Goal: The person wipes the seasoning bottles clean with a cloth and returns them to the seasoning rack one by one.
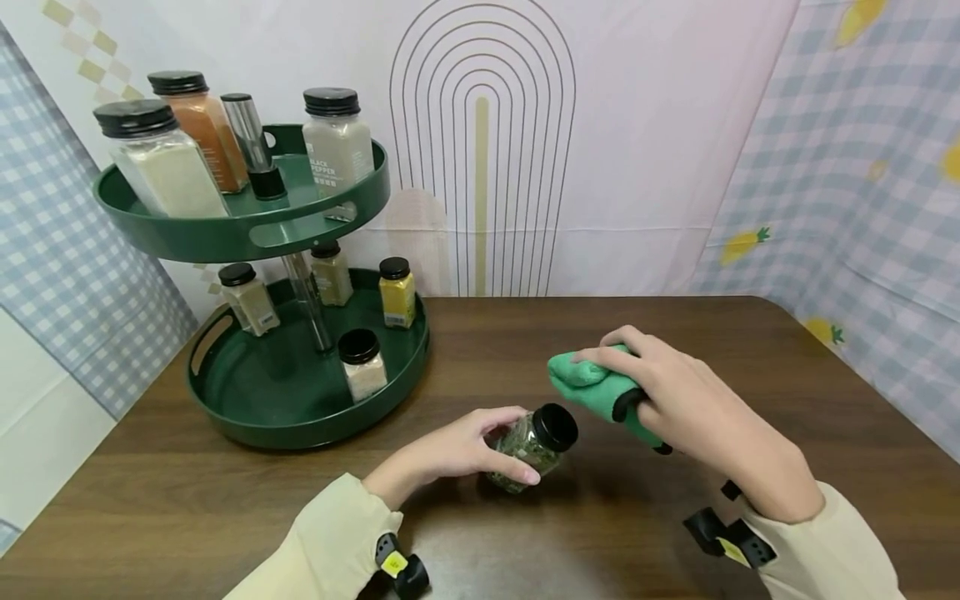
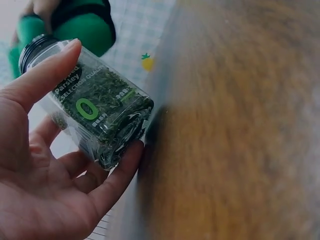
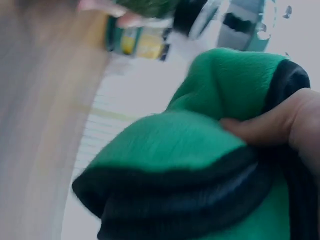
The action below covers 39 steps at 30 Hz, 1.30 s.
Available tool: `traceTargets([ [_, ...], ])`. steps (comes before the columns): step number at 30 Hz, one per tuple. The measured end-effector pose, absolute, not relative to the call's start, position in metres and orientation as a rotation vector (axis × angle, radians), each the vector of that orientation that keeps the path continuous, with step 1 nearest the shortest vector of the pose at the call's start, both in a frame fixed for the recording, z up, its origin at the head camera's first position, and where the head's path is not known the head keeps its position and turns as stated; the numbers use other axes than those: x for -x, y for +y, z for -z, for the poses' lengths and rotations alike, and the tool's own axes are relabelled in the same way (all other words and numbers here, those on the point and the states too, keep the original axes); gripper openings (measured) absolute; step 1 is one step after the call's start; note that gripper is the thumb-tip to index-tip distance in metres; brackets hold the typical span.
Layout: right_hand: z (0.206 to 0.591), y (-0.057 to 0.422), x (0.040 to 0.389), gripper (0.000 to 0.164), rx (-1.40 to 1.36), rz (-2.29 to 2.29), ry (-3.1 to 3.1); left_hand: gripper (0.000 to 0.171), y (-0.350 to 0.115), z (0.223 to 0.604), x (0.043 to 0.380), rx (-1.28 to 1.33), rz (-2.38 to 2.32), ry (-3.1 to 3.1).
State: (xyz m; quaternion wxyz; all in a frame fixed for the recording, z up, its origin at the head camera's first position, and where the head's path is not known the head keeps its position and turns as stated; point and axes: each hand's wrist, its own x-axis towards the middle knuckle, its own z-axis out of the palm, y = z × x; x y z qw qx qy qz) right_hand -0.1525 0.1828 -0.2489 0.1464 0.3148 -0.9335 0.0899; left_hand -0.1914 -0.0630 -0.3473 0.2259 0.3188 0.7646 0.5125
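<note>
A clear jar of dried parsley (image 1: 525, 446) with a black lid is held tilted in my left hand (image 1: 465, 454), just above the table. The left wrist view shows the thumb across the parsley jar (image 2: 100, 100) and the fingers curled beneath it. Its lid leans toward the right. My right hand (image 1: 675, 400) grips a folded green cloth (image 1: 592, 383) with black edging, a short way right of the lid and apart from it. In the right wrist view the thumb presses into the bunched cloth (image 3: 175, 140).
On the left stands a two-tier green tray stand (image 1: 315, 437). Its upper tier holds several large spice jars and a silver cylinder (image 1: 251, 137); small jars, one a yellow jar (image 1: 397, 292), stand on the lower tier. Behind the wooden table (image 1: 480, 358) hangs a patterned cloth backdrop (image 1: 645, 150).
</note>
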Motion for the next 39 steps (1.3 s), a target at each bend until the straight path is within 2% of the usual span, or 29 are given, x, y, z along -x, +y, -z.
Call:
traceTargets([
  [4, 0.247, 0.178, 0.147, 0.08, -1.074, -0.402, -2.621, 0.038, -0.066, 0.349, 0.193, -0.797, -1.464, 2.084],
  [7, 0.252, 0.172, 0.147, 0.078, -1.13, -0.419, -2.61, 0.036, -0.067, 0.35, 0.195, -0.75, -1.49, 2.079],
  [23, 0.254, 0.187, 0.159, 0.058, -0.847, -0.115, -2.813, 0.04, -0.07, 0.354, 0.198, -0.699, -1.553, 1.948],
  [27, 0.25, 0.187, 0.155, 0.066, -0.869, -0.229, -2.67, 0.041, -0.069, 0.354, 0.198, -0.639, -1.575, 1.924],
  [31, 0.255, 0.173, 0.151, 0.076, -1.051, -0.363, -2.5, 0.042, -0.069, 0.355, 0.199, -0.598, -1.596, 1.901],
  [34, 0.261, 0.162, 0.151, 0.077, -1.096, -0.378, -2.495, 0.042, -0.07, 0.355, 0.2, -0.587, -1.601, 1.897],
  [39, 0.267, 0.163, 0.154, 0.072, -0.98, -0.414, -2.616, 0.042, -0.07, 0.357, 0.2, -0.581, -1.613, 1.877],
])
